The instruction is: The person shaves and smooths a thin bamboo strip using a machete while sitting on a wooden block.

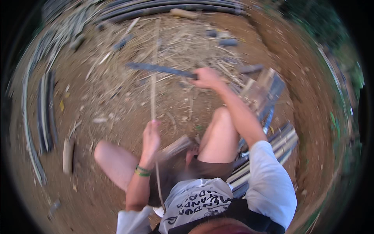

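My left hand (151, 138) is closed around a long, thin pale strip (153, 97), which looks like split bamboo. The strip runs far out ahead of me, and its near end passes back along my left forearm to my shirt. In my right hand (207, 77) is the handle of a machete (165, 70), its dark blade pointing left. The blade crosses the strip well beyond my left hand; whether the two touch, I cannot tell. Motion blurs the blade slightly.
Pale shavings (183, 50) litter the dirt ahead. Dark poles (171, 8) lie at the far edge, and long strips (46, 113) lie at left. Beside my right knee are wood blocks (259, 87) and a bundle of split bamboo (282, 142). A short log (175, 145) sits between my legs.
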`<state>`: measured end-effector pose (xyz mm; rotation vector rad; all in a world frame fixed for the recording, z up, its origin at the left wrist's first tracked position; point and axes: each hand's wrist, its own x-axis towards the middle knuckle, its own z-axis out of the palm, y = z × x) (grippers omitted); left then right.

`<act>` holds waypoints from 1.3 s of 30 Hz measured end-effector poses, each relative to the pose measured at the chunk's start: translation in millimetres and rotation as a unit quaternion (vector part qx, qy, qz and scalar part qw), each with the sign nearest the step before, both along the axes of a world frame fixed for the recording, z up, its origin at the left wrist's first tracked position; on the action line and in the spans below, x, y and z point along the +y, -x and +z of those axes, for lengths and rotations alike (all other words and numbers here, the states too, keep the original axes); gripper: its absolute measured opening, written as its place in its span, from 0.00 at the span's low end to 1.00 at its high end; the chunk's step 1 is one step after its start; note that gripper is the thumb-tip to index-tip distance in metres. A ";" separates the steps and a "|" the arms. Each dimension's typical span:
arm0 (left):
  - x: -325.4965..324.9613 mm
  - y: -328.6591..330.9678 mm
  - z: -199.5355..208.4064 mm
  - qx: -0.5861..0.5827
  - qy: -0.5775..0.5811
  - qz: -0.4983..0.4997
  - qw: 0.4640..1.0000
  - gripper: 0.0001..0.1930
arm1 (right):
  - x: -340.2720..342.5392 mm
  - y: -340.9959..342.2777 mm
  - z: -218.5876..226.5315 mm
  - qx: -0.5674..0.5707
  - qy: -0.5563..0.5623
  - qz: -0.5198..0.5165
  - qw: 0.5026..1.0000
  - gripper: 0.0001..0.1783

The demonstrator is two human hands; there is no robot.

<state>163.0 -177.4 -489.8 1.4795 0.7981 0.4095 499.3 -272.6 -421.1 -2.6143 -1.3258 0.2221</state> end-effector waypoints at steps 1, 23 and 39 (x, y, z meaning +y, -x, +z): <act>-2.4 -3.0 5.7 0.009 0.017 -0.013 1.000 0.23 | -7.8 -12.3 -17.0 -0.038 0.000 0.027 0.999 0.19; -9.0 -25.7 9.5 -0.031 0.105 -0.005 0.994 0.20 | -33.6 -22.1 -26.6 -0.005 -0.055 -0.042 0.998 0.15; -2.0 -22.8 15.8 -0.034 0.154 0.005 0.988 0.19 | -24.5 -12.9 -22.1 -0.011 -0.024 -0.028 0.999 0.19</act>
